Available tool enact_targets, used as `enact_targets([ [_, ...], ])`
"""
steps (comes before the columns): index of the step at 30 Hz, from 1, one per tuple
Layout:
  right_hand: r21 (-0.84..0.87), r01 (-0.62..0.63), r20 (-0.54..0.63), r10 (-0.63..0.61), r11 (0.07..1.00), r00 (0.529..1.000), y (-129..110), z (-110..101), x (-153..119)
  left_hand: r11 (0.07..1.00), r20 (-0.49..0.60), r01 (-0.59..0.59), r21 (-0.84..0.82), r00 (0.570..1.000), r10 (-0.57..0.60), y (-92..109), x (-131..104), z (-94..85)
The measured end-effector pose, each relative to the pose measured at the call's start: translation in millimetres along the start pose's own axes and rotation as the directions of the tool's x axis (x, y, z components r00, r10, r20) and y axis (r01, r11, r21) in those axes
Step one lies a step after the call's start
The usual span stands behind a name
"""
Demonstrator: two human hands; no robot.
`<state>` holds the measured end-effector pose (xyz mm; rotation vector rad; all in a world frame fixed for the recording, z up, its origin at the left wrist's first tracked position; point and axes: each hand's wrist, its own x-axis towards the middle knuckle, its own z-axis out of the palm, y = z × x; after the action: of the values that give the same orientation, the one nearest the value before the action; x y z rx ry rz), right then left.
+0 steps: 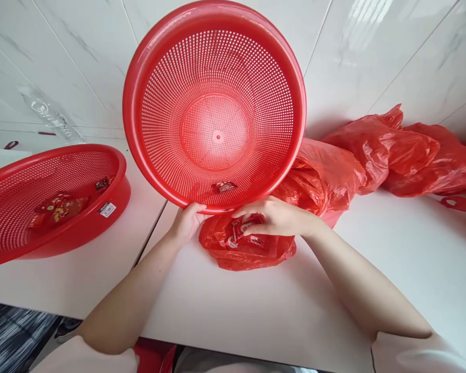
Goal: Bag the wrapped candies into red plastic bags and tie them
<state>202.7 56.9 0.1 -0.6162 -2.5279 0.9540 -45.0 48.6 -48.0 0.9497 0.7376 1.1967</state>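
Note:
A big red plastic colander (217, 62) is tilted up on its side, its inside facing me. One small dark-and-red wrapped packet (224, 187) lies low on its inner wall. My left hand (188, 221) grips the colander's lower rim, thumb on top. Beneath that rim, a red plastic bag (248, 261) lies with its mouth open, holding several red wrapped packets (244, 226). My right hand (274, 217) is over the bag, fingertips by the rim and thumb apart from the fingers. Whether it touches the rim or a packet I cannot tell.
To the left, another red colander (116, 191) with a white label contains several red packets (62, 207). A clear plastic bottle (50, 114) is by the tiled wall. Full red bags (376, 145) line the back right of the white table (256, 305).

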Motion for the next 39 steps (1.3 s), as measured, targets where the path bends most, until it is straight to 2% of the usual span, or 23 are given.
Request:
enact_targets([
  [1,-0.021,0.01,-0.013,-0.01,1.0,1.0,-1,1,1,1.0,0.001,0.002,0.007,1.0,-0.002,1,0,0.3],
  [3,-0.09,0.013,-0.112,-0.023,0.996,0.993,0,3,2,1.0,0.005,0.007,0.015,1.0,-0.007,1,0,0.6],
  [7,-0.242,-0.042,-0.345,-0.046,0.969,0.938,13,14,7,0.998,0.059,0.051,0.038,0.997,-0.053,-1,-4,2.5],
  [9,-0.288,-0.111,-0.37,-0.003,0.951,0.929,22,20,8,0.994,0.084,0.1,0.054,0.991,-0.104,-4,-8,4.2],
  [12,-0.254,-0.173,-0.329,0.083,0.952,0.941,31,25,9,0.981,0.072,0.17,0.09,0.982,-0.176,-8,-12,5.7],
  [15,-0.016,-0.178,-0.343,0.161,0.984,0.925,33,24,10,0.98,0.042,0.174,0.098,0.983,-0.178,-8,-13,4.7],
  [17,0.292,-0.188,-0.361,0.29,0.938,0.886,32,22,11,0.987,0.033,0.146,0.073,0.988,-0.149,-7,-12,3.2],
  [18,0.46,-0.185,-0.335,0.362,0.868,0.87,32,20,11,0.989,0.031,0.133,0.06,0.99,-0.135,-6,-11,2.5],
  [20,0.72,-0.167,-0.226,0.455,0.673,0.861,32,18,12,0.994,0.028,0.106,0.036,0.994,-0.107,-5,-8,1.5],
  [22,0.846,-0.148,-0.129,0.466,0.512,0.875,32,18,12,0.996,0.02,0.084,0.015,0.996,-0.085,-3,-6,1.2],
  [23,0.872,-0.142,-0.108,0.466,0.469,0.878,31,18,12,0.997,0.014,0.079,0.005,0.997,-0.079,-3,-5,1.4],
  [25,0.883,-0.148,-0.093,0.476,0.445,0.875,31,19,12,0.997,-0.003,0.076,-0.013,0.997,-0.076,-1,-4,2.4],
  [27,0.854,-0.188,-0.081,0.482,0.484,0.873,29,18,11,0.997,-0.027,0.073,-0.023,0.997,-0.074,1,-4,3.8],
  [30,0.749,-0.247,-0.085,0.459,0.615,0.885,27,16,10,0.998,-0.065,0.06,-0.02,0.996,-0.061,4,-4,4.5],
  [35,0.619,-0.225,-0.138,0.386,0.753,0.912,22,14,7,0.999,-0.112,0.053,-0.008,0.992,-0.054,5,-2,0.4],
  [39,0.379,-0.219,-0.124,0.283,0.899,0.951,13,13,5,0.999,-0.159,0.032,-0.034,0.987,-0.037,5,1,-2.5],
])
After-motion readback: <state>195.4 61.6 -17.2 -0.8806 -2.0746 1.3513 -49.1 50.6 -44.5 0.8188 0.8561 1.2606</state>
